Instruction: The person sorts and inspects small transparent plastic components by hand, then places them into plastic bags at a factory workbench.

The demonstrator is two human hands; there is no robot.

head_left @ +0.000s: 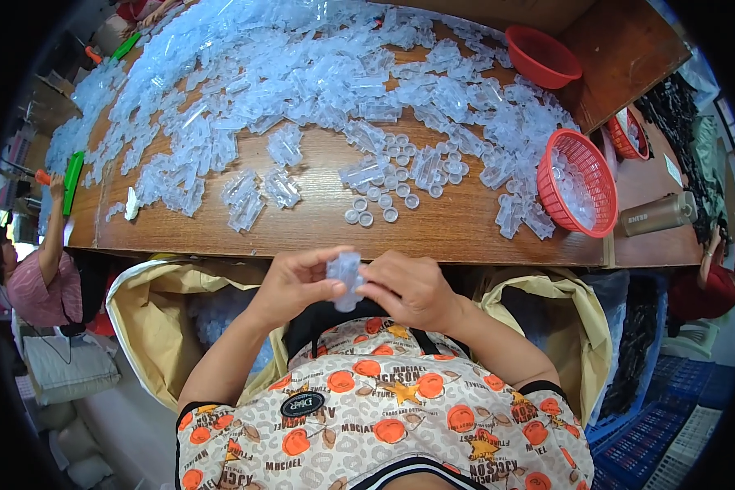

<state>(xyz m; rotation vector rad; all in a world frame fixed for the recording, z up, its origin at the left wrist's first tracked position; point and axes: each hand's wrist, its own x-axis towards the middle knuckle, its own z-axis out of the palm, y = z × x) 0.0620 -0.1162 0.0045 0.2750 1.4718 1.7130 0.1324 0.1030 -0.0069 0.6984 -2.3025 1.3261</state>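
Just in front of the table's near edge, my left hand [296, 287] grips a clear plastic piece [345, 278] between thumb and fingers. My right hand [412, 287] pinches the same piece from its right side. The piece is translucent, bluish and irregular in outline; its exact kind I cannot make out. Several small round clear caps [390, 215] lie on the table beyond my hands. To their left lie a few similar clear plastic pieces [243, 200] apart from the large heap [302, 61].
A red basket [600, 192] holding small clear parts stands at the right, beside a brown bottle [660, 216] on its side. A red bowl [545, 57] sits farther back. Open yellowish sacks [151, 347] flank me below the table [318, 237]. Another person [45, 278] works at the left.
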